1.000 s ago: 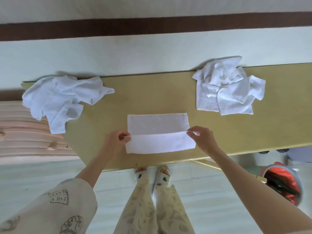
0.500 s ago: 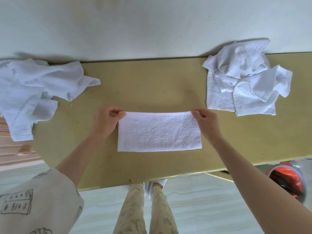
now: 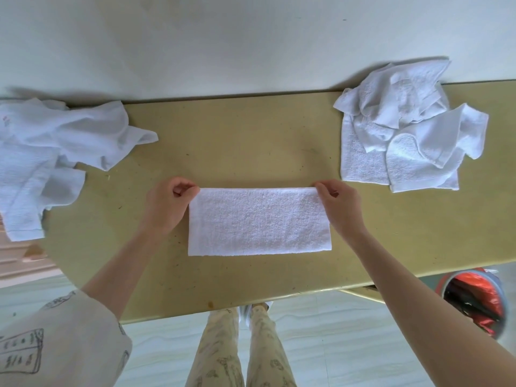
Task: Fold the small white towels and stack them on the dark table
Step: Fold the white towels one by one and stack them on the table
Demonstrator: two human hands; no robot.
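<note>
The towel [image 3: 259,222] lies folded in half at centre frame on the bench [image 3: 251,141]. Left hand [image 3: 164,208] and right hand [image 3: 339,208] each pinch an upper corner. Align edges flush before releasing, then fold crosswise.

Bright, even daylight with soft shadows behind the towel piles [image 3: 405,129] on the counter [image 3: 251,141]. Wide-angle distortion bends the edges. Slightly soft focus overall.

Cream doodle-printed sleeve [image 3: 55,339], matching patterned trousers [image 3: 240,350], pale sandals [image 3: 245,311].
</note>
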